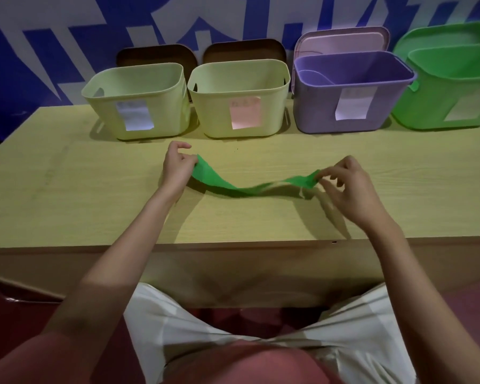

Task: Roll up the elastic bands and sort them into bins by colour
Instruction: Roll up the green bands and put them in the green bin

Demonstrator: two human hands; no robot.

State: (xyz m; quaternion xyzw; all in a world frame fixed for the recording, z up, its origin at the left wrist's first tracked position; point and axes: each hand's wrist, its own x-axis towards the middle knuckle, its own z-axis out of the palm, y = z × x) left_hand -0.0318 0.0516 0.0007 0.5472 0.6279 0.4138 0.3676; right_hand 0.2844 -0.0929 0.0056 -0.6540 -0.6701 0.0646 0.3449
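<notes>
A: What does the view from the head camera show at the centre?

B: A green elastic band (243,187) stretched out between two hands above the wooden table (67,195). Its middle sags down to the tabletop, or very near it (the right part is blurred).

A: How is it gripped?

B: The left hand (178,167) pinches the left end between thumb and curled fingers. The right hand (349,187) pinches the right end with thumb and fingertips, the other fingers loosely spread.

A: And the bins?

B: Four stand in a row along the far side of the table, well apart from the band. From left to right: a pale yellow bin (139,102) with a white label, a second pale yellow bin (240,98) with a pink label, a purple bin (349,92) with a white label, and a green bin (452,90) cut off by the frame edge. A lid leans behind each; the purple bin's lid (341,41) is pink.
</notes>
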